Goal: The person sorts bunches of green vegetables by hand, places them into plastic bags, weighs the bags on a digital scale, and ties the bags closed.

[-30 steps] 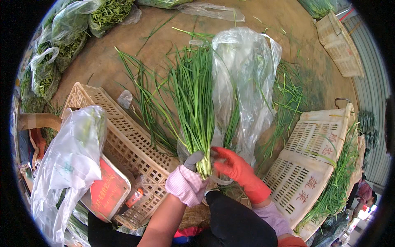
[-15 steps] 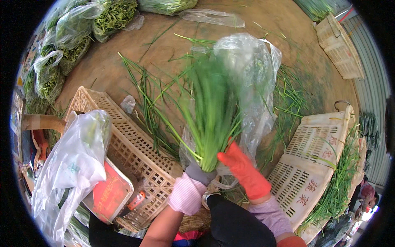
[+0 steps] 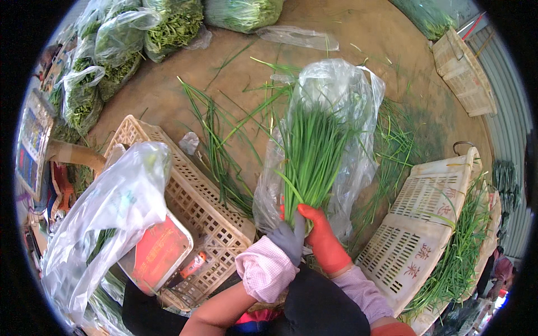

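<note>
A thick bunch of green chives lies in front of me with its leaves pointing away. My right hand, in an orange-red rubber glove, is closed round the stem end from below; its thumb shows on the right and a bit of red on the left. Just beside it, my left hand, in a grey glove, has its fingers on the cut ends of the same bunch. Part of the stem ends is hidden by the gloves. Under the leaves a clear plastic bag is spread on the ground.
At left, a plastic crate holds a red-faced tray and an orange-handled tool; a plastic bag hangs over it. Another crate stands at right beside loose chives. Bagged greens line the far left.
The bunch has come down from a blurred, raised position onto the plastic bag, tilting rightward. My right hand has closed round its stems, and my left hand has turned at the base.
</note>
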The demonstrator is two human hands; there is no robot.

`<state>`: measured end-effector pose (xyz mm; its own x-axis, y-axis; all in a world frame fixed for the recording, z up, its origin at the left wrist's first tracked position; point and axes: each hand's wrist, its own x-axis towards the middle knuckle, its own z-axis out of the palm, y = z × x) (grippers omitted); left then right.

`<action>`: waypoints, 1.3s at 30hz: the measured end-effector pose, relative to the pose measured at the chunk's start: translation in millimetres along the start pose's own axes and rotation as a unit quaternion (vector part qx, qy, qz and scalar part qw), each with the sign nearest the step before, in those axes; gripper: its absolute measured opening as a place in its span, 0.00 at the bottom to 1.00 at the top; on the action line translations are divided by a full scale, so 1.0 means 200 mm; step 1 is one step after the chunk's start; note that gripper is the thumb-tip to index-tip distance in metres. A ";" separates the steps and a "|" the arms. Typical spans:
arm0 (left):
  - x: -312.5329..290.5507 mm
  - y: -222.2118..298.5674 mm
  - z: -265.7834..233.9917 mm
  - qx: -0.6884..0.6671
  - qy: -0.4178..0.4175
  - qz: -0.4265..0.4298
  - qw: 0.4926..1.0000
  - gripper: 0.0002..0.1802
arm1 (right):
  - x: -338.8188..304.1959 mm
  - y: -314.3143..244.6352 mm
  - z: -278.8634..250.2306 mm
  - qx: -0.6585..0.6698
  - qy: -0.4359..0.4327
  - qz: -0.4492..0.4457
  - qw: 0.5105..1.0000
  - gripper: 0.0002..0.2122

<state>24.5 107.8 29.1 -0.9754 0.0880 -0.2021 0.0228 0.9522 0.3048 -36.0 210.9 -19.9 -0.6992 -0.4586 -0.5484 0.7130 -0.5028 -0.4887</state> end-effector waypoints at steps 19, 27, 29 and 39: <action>-0.47 -0.28 -1.10 -0.366 0.341 0.022 0.865 0.11 | -0.52 -0.56 0.78 -0.089 -0.219 -0.131 0.963 0.30; -0.64 -0.17 -1.42 -0.291 0.455 0.089 0.837 0.13 | -0.87 -0.40 0.97 -0.184 -0.265 -0.098 0.941 0.28; -0.66 -0.18 -1.39 -0.285 0.435 0.047 0.853 0.15 | -0.90 -0.29 0.97 -0.193 -0.265 -0.105 0.939 0.28; -0.75 -0.34 -1.25 -0.285 0.345 -0.053 0.893 0.15 | -0.93 -0.02 0.93 -0.218 -0.276 -0.076 0.933 0.28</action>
<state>115.0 -44.1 271.4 -0.8723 -0.3829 0.3043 -0.0010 0.6236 0.7817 81.3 161.8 209.3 -0.6281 -0.7745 -0.0752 0.4719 -0.3024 -0.8282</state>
